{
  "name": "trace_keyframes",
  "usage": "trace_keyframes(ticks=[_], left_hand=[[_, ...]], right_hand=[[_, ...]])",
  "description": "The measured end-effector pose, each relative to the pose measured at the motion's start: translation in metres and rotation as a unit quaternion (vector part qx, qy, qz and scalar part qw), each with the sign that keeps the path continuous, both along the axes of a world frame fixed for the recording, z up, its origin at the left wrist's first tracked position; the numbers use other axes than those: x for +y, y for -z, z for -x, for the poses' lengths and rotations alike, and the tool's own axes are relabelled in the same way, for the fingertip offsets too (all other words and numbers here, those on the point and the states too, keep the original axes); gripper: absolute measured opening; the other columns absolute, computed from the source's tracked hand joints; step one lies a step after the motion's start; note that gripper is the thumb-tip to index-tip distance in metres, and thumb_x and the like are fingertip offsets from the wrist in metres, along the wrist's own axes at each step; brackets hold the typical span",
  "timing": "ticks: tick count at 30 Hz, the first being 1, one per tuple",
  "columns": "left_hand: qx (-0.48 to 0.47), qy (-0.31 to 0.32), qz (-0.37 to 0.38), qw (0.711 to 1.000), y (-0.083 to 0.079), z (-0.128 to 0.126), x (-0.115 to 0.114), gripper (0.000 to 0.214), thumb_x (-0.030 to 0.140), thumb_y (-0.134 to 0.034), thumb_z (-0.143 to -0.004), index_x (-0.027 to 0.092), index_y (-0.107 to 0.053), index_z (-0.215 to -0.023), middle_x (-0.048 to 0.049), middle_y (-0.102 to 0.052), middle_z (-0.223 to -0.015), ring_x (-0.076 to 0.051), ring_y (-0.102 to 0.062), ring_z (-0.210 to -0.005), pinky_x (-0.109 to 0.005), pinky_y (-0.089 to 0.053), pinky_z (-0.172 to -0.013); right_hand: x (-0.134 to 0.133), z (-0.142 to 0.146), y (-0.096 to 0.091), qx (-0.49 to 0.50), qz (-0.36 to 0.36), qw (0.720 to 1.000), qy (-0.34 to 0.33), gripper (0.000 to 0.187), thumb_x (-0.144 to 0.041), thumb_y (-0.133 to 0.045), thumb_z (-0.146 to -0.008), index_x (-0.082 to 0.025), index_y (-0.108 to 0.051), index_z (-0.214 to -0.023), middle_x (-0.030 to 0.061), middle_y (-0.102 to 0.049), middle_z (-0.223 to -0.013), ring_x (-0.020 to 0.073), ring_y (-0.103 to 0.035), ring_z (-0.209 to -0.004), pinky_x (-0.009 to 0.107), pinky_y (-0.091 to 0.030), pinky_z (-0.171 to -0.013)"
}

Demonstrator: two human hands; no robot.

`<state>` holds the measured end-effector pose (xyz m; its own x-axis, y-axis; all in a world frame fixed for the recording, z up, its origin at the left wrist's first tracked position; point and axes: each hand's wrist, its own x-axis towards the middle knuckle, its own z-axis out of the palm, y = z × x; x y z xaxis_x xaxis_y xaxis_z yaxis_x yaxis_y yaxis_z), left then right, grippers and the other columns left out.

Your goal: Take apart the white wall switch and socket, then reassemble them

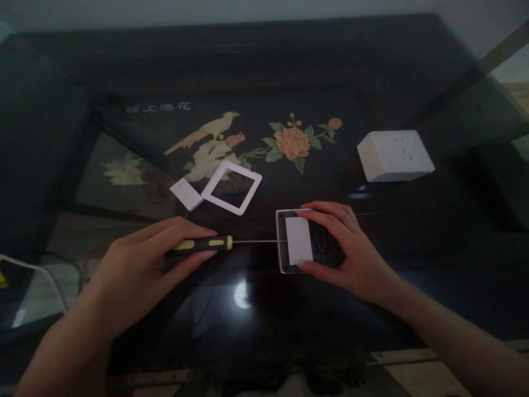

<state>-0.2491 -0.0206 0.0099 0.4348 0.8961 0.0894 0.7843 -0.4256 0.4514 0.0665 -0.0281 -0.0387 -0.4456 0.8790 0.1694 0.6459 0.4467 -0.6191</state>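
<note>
My left hand (149,259) is closed round a screwdriver (206,243) with a black and yellow handle. Its thin shaft points right and its tip meets the left edge of a wall switch unit (294,241). My right hand (339,248) grips that unit from the right, fingers over its top and thumb under its near edge. The unit has a white rocker piece in a dark body and lies on the dark glass table (264,309).
A white square frame (232,187) and a small white rocker cover (186,193) lie left of centre. A white socket box (394,155) stands at the right. Painted bird and flower decoration (289,142) shows under the glass. A white cable (33,270) runs at the far left.
</note>
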Motion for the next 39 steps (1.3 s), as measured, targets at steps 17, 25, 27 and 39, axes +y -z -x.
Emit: trace_keyframes(ticks=[17, 25, 27, 39], left_hand=[[-0.015, 0.000, 0.014, 1.000, 0.001, -0.001, 0.001, 0.021, 0.040, -0.060, -0.092, 0.024, -0.070, -0.100, -0.0002, -0.074, -0.093, -0.015, -0.071, -0.080, -0.021, -0.057, -0.067], [-0.050, -0.005, 0.081, 0.995, 0.007, -0.002, 0.009, 0.022, 0.040, -0.061, -0.091, 0.021, -0.070, -0.096, -0.0015, -0.075, -0.091, -0.016, -0.071, -0.079, -0.024, -0.056, -0.073], [-0.051, -0.002, 0.090, 0.995, 0.010, -0.002, 0.010, 0.022, 0.042, -0.060, -0.092, 0.023, -0.071, -0.096, -0.0001, -0.075, -0.090, -0.016, -0.071, -0.078, -0.022, -0.054, -0.069], [-0.050, -0.015, 0.190, 0.980, 0.007, -0.009, 0.010, 0.022, 0.039, -0.057, -0.092, 0.020, -0.069, -0.094, 0.0015, -0.074, -0.083, -0.014, -0.068, -0.069, -0.019, -0.046, -0.059]], right_hand=[[0.000, 0.001, -0.001, 0.002, 0.000, 1.000, 0.000, 0.060, -0.041, -0.070, -0.083, -0.026, -0.045, -0.135, 0.0144, -0.052, -0.135, 0.0343, -0.048, -0.125, 0.058, -0.045, -0.101], [-0.002, 0.002, 0.003, 0.002, -0.015, 1.000, -0.001, 0.061, -0.041, -0.071, -0.082, -0.024, -0.046, -0.135, 0.0150, -0.051, -0.135, 0.0339, -0.047, -0.124, 0.055, -0.045, -0.101], [-0.002, 0.002, 0.004, 0.005, -0.023, 1.000, -0.004, 0.061, -0.041, -0.071, -0.082, -0.023, -0.045, -0.135, 0.0152, -0.051, -0.134, 0.0334, -0.047, -0.123, 0.055, -0.045, -0.101], [-0.002, 0.001, 0.005, 0.000, -0.029, 0.999, -0.013, 0.063, -0.042, -0.071, -0.083, -0.022, -0.043, -0.135, 0.0148, -0.048, -0.134, 0.0317, -0.044, -0.123, 0.051, -0.045, -0.102]])
